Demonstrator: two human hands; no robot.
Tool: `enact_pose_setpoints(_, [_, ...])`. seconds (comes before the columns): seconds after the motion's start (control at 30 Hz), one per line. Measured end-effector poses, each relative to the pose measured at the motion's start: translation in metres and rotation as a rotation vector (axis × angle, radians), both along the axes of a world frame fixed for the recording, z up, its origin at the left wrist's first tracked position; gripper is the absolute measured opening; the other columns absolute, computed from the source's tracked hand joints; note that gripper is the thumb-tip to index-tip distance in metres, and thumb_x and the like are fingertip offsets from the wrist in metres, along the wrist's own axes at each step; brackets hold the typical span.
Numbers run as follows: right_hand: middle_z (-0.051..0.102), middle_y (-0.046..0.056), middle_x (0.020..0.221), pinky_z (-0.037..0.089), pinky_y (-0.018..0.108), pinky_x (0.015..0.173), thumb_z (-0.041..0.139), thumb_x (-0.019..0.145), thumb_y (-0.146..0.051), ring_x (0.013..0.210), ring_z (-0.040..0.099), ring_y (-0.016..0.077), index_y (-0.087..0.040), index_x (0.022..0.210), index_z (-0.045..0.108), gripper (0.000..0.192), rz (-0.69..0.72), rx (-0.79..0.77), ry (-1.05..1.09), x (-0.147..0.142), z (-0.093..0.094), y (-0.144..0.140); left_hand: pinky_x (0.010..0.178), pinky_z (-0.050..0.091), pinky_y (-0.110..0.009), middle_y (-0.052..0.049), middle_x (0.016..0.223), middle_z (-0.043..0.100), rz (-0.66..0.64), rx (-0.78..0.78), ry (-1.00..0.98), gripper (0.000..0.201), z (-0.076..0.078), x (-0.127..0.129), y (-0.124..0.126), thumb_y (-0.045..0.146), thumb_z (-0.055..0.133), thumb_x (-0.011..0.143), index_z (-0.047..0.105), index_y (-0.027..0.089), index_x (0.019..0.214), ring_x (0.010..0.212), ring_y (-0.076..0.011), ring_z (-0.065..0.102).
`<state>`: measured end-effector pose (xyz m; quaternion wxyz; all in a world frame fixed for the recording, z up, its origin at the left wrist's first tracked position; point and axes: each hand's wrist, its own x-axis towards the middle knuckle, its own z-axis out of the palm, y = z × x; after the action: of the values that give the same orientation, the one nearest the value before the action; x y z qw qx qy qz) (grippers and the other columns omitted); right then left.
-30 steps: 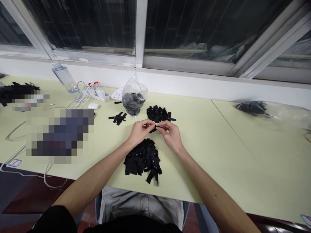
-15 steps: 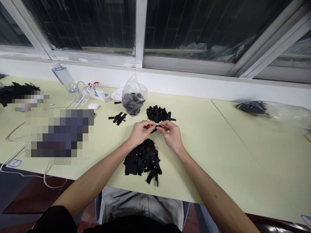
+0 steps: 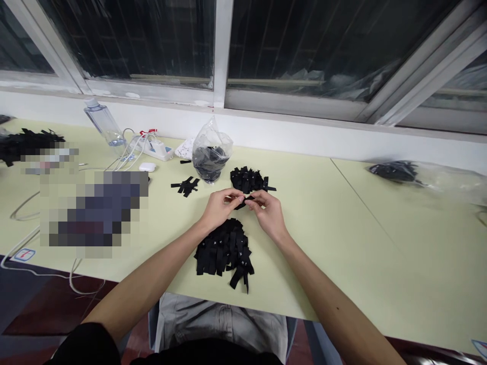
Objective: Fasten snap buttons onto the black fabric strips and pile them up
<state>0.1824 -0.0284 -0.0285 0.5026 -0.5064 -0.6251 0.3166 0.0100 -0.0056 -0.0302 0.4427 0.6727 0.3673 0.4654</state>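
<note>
Between my two hands is a small black fabric strip (image 3: 241, 204), pinched at both ends by fingers and thumbs. My left hand (image 3: 222, 207) closes on its left end, and my right hand (image 3: 267, 209) grips the right end. Fingertips cover part of the strip. Below my hands lies a large pile of black strips (image 3: 222, 248), some bearing tiny white marks. Just beyond my fingers sits a second heap of black strips (image 3: 247, 179). A few loose black strips (image 3: 185, 186) are scattered to the left of it.
A clear plastic bag (image 3: 211, 154) of black pieces stands behind the heaps. Leftward are a water bottle (image 3: 104, 124), a power strip (image 3: 158, 148) with cables, a white case (image 3: 147, 167) and a blurred-out dark object (image 3: 99, 208). Another plastic bag (image 3: 426, 177) lies at the right.
The strip between my fingertips has shifted slightly, and more of it shows at the right. Both hands stay in nearly the same place; the camera view has moved a little.
</note>
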Motion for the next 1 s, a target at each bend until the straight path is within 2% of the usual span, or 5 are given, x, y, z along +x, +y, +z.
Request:
enact_pose_setpoints(0.23, [0.068, 0.005, 0.085, 0.049, 0.032, 0.066, 0.065, 0.081, -0.029, 0.068, 0.062, 0.0182, -0.02, 0.085, 0.064, 0.01, 0.008, 0.0, 0.026, -0.0004, 0.0031, -0.0018, 0.073, 0.052, -0.028, -0.008, 0.1, 0.072, -0.017, -0.012, -0.004, 0.025, -0.0023, 0.0004, 0.0006, 0.038, 0.061, 0.088, 0.072, 0.017, 0.096, 0.084, -0.0175, 0.065])
enact_pose_setpoints(0.53, [0.07, 0.004, 0.079, 0.048, 0.032, 0.064, 0.066, 0.08, -0.031, 0.065, 0.063, 0.0184, -0.02, 0.09, 0.064, 0.014, -0.047, 0.01, -0.022, -0.0006, 0.0014, -0.0016, 0.075, 0.051, -0.028, -0.008, 0.102, 0.072, -0.044, -0.018, 0.012, 0.025, -0.0018, -0.0006, 0.0003, 0.038, 0.062, 0.088, 0.071, 0.016, 0.097, 0.085, -0.0174, 0.065])
enact_pose_setpoints(1.0, [0.072, 0.005, 0.079, 0.047, 0.032, 0.062, 0.064, 0.082, -0.033, 0.066, 0.064, 0.0196, -0.02, 0.091, 0.065, 0.016, -0.066, 0.018, -0.092, -0.0007, 0.001, -0.0031, 0.074, 0.053, -0.029, -0.009, 0.099, 0.073, -0.023, 0.001, -0.018, 0.03, -0.0007, -0.0005, -0.0016, 0.042, 0.067, 0.083, 0.073, 0.016, 0.097, 0.082, -0.0176, 0.066])
